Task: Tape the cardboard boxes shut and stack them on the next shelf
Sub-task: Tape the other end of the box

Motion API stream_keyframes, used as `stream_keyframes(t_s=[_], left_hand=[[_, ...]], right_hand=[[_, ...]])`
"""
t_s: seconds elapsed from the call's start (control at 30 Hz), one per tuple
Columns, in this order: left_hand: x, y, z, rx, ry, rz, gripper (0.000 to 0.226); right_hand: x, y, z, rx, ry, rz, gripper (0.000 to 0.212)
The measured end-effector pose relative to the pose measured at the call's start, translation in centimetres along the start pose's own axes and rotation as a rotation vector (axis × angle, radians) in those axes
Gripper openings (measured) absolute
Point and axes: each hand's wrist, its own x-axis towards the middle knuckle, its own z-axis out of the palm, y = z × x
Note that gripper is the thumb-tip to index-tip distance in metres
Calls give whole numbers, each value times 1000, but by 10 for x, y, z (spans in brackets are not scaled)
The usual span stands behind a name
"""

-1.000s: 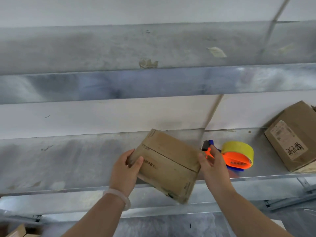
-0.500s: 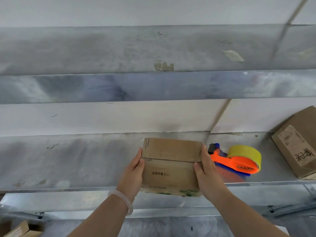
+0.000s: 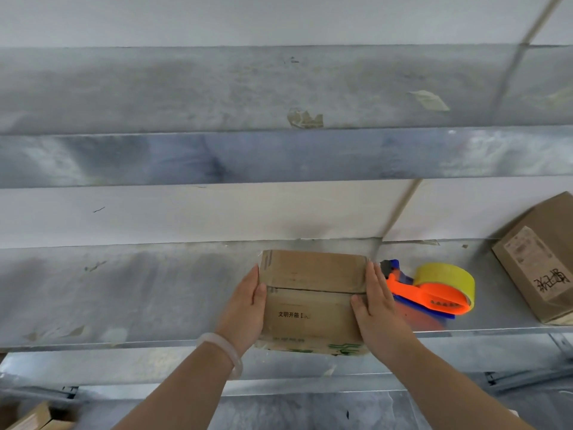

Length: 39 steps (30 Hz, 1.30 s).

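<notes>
I am holding the small brown cardboard box (image 3: 310,293) between both hands on the grey metal shelf (image 3: 124,290). The box is sitting flat, its near edge reaching just past the shelf's front lip, its top flaps closed along a seam running left to right.

1. Left hand (image 3: 245,308): I am pressing it against the box's left side, fingers straight and together, thumb lying on the top face.
2. Right hand (image 3: 376,308): I am pressing it against the right side, fingers likewise straight and together.

The orange-and-blue tape dispenser with the yellow roll (image 3: 434,290) is lying just beside my right hand. A larger labelled cardboard box (image 3: 539,262) is sitting at the shelf's far right.
</notes>
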Motion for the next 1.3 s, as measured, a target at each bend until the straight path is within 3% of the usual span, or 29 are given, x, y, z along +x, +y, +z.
stream_keyframes(t_s=[0.13, 0.37, 0.53, 0.67, 0.87, 1.0, 1.13, 1.23, 1.3], left_hand=[[5, 3, -2, 323, -20, 183, 54], [14, 12, -3, 699, 101, 247, 61], [24, 13, 2, 923, -87, 364, 65], [24, 26, 8, 1045, -79, 457, 60], [22, 22, 21, 1079, -162, 491, 65], [15, 20, 24, 1034, -72, 438, 71], [20, 14, 14, 830, 19, 273, 69], [23, 7, 5, 596, -15, 244, 65], [22, 4, 3, 368, -17, 146, 70]], right_hand=[[1, -1, 1, -222, 8, -34, 67], [7, -4, -4, -440, 12, -125, 67], [8, -9, -7, -574, 15, -213, 68], [12, -21, -7, -713, -46, -339, 72], [15, -26, -4, -749, -149, -379, 81], [13, -31, 3, -695, -123, -329, 85], [14, -28, 5, -639, -64, -331, 72], [16, -24, 0, -347, 16, -259, 57], [16, -21, 1, -183, 48, -176, 60]])
